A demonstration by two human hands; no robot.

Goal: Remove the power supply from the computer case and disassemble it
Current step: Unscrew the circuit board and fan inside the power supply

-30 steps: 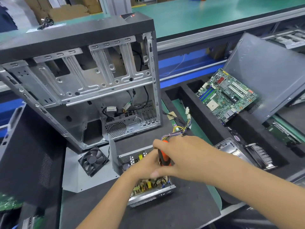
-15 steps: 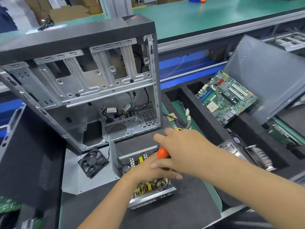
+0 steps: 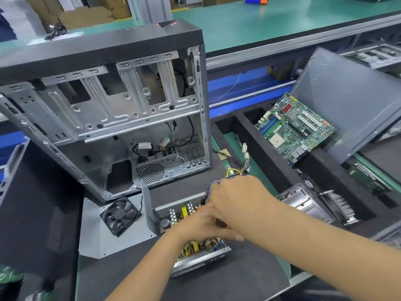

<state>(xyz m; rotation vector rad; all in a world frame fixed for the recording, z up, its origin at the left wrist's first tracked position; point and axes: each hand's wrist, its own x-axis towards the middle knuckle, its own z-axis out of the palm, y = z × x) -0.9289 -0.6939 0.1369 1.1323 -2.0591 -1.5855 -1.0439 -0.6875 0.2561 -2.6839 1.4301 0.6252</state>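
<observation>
A: Where's the PSU?
B: Out of the case (image 3: 104, 118) already, lying open on the mat (image 3: 238, 276) in front. Left hand (image 3: 195, 224) rests on PSU (image 3: 193, 248), fingers together. Right hand (image 3: 236, 198) closed round a screwdriver (image 3: 222, 224).

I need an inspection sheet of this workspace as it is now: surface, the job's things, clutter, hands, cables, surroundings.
Surface: black mat over green bench.
Job's things: open power supply lies on the mat, circuit board exposed; its cover with fan beside it; empty computer case stands behind.
Clutter: motherboard and heatsink in foam tray.
Hands: left hand on the supply; right hand above it, over an orange-handled tool.
Cables: coloured wire bundle runs from the supply.
Surroundings: cardboard boxes behind.
</observation>
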